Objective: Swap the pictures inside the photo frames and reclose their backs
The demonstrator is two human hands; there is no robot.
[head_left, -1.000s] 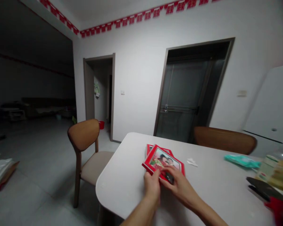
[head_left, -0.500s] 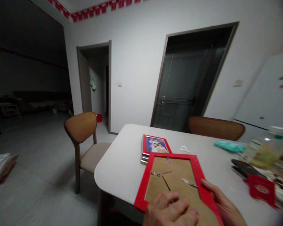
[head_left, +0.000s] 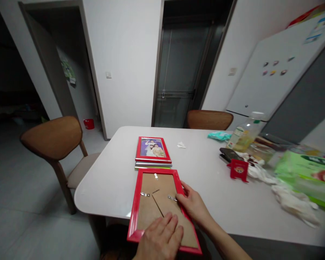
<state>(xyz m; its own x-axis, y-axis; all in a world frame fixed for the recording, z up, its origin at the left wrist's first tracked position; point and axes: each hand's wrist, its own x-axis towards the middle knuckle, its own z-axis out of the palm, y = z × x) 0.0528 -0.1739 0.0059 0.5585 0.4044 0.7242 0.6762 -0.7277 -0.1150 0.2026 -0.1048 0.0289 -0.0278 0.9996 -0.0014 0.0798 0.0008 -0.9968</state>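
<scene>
A red picture frame [head_left: 134,213] lies back side up at the near table edge, its brown backing board [head_left: 162,191] showing metal clips and a dark slit. My left hand [head_left: 161,236] rests flat on the lower part of the board, fingers extended. At the frame's right edge, my right hand [head_left: 192,202] grips the red border, thumb on top near a clip. Just beyond, a stack of frames sits on the table, topped by a red-framed photo [head_left: 153,148] of people.
The white table [head_left: 105,180] holds a teal packet [head_left: 219,135], a bottle [head_left: 243,133], a black object [head_left: 230,154], a red stand [head_left: 238,169], crumpled tissues and a green tissue pack [head_left: 306,173]. Two brown chairs stand at the left [head_left: 54,137] and far side [head_left: 209,120].
The view has turned right and down. My left hand's fingers have straightened from a curled pose onto the board, and my right thumb now reaches over the border near the clip.
</scene>
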